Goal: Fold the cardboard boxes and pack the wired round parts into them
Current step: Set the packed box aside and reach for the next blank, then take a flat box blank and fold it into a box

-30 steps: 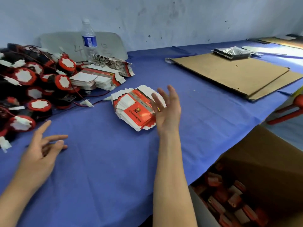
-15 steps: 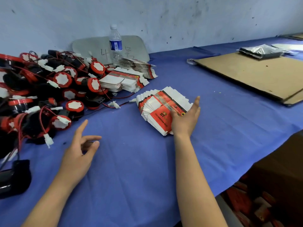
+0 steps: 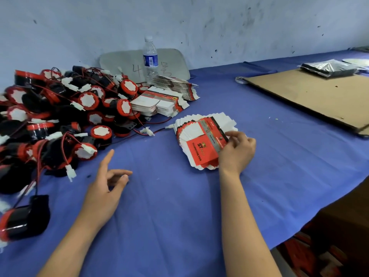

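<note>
Behind the worktop (image 3: 169, 226) stood a pale, bluish-white wall (image 3: 219, 27), scuffed and flecked with dark marks (densest toward its upper right). The worktop was draped in a blue cloth (image 3: 295, 176) that hung over its near right edge, and soft, even light fell across it.

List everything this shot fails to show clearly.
Head view:
- print on the stack of flat boxes: too small.
- its right edge: hidden under the right hand.
- pile of wired round parts: cut off at left edge.
- contents of the brown carton: blurred, cut off bottom right.
</note>
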A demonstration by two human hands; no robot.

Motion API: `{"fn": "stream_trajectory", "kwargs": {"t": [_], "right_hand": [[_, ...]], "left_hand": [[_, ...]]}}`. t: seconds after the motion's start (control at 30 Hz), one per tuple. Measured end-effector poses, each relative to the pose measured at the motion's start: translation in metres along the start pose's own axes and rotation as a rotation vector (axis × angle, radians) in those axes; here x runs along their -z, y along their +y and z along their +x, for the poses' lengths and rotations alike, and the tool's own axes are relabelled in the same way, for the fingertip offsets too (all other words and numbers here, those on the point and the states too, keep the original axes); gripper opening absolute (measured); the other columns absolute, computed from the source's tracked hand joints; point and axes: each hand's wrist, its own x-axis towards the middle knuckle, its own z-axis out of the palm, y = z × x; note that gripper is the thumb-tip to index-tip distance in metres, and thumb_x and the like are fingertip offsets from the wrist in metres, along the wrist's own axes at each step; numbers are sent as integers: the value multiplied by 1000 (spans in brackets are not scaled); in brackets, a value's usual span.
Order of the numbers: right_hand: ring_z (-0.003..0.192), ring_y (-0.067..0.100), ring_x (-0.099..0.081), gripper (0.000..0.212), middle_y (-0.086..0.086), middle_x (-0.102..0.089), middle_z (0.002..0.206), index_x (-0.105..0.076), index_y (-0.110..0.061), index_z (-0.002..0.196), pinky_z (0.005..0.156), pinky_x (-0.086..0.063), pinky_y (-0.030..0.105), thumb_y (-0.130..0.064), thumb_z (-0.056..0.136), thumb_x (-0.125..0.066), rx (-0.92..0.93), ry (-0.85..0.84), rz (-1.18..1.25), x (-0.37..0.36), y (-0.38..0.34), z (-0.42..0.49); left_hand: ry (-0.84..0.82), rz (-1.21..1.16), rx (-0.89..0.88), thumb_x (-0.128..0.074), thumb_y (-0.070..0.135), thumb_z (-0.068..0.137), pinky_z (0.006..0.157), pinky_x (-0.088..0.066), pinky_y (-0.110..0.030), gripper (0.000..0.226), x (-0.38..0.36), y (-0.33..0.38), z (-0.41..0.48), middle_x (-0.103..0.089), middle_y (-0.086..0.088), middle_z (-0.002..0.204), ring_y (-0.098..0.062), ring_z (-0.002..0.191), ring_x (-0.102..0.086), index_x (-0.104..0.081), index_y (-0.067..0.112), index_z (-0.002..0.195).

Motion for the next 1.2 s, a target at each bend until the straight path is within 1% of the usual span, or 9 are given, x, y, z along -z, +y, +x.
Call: {"fn": "stream_trajectory", "kwargs": {"t": [0.2, 0.4, 0.57, 0.67, 0.8, 0.9, 0.97, 1.07, 1.2], "right_hand": [[83, 18, -47, 26, 10, -37, 98, -60, -1, 79, 74, -30, -1, 10, 87, -38, 18, 322, 240, 9, -14, -1], [92, 20, -58, 22, 9, -43, 101, -53, -11, 83, 84, -47, 22, 5, 90, -39, -26, 445, 446, 25, -18, 3], [63, -5, -50, 13, -4, -52, 82, -54, -21, 100, 60, -40, 10, -10, 94, -55, 3, -149, 539, 9, -38, -17], [74, -10, -52, 24, -14, -51, 82, -53, -32, 113, 63, -39, 7, -16, 95, -57, 208, -450, 383, -15, -58, -45], [76, 21, -65, 31, -2, -63, 84, -48, -42, 126, 72, -55, 43, -23, 100, -48, 288, -800, 326, -34, -80, -76], [101, 31, -64, 45, 9, -64, 111, -24, -62, 131, 87, -52, 49, -45, 96, -45, 204, -1110, 390, -38, -83, -94], [130, 25, -48, 59, 0, -42, 146, -4, -73, 125, 106, -40, 50, -63, 82, -43, 131, -1207, 431, -40, -82, -99], [139, 19, -37, 64, -18, -21, 154, 2, -80, 119, 111, -35, 51, -68, 83, -49, 69, -1264, 489, -37, -77, -99], [122, 16, -58, 71, -35, -53, 128, -18, -80, 123, 94, -53, 47, -58, 78, -68, -186, -1321, 711, -34, -68, -89]], "left_hand": [[-7, -7, 2, -55, 8, 95, 87, -41, -21, 68, 1, 3, 0, -70, 10, 101, -12, 100, -63, -23, 38, 147], [-12, 2, -18, -55, 9, 95, 79, -43, -9, 65, 1, 3, 0, -71, 11, 98, -6, 94, -64, -26, 44, 141], [53, -197, -61, -48, 29, 95, 84, -52, -23, 44, 2, 10, 0, -70, 8, 106, -9, 89, -68, -38, 49, 132], [79, -386, -17, -41, 36, 91, 88, -53, -28, 43, 3, 12, 1, -70, 1, 112, -16, 96, -68, -42, 40, 133], [62, -569, 69, -40, 38, 91, 84, -52, -19, 47, 4, 20, 2, -68, 5, 122, -10, 112, -63, -49, 25, 136], [45, -711, 114, -34, 40, 98, 90, -54, -26, 45, 7, 27, 2, -63, 2, 130, -16, 120, -59, -46, 32, 141], [5, -777, 124, -32, 45, 99, 93, -53, -31, 43, 11, 30, 1, -60, 0, 134, -19, 122, -58, -46, 43, 139], [-6, -812, 116, -38, 49, 94, 97, -51, -32, 52, 9, 31, -2, -56, -1, 139, -20, 125, -56, -33, 41, 146], [46, -849, 124, -57, 51, 88, 96, -52, -38, 66, 0, 28, -5, -58, -4, 136, -25, 126, -55, -37, 27, 145]]}}
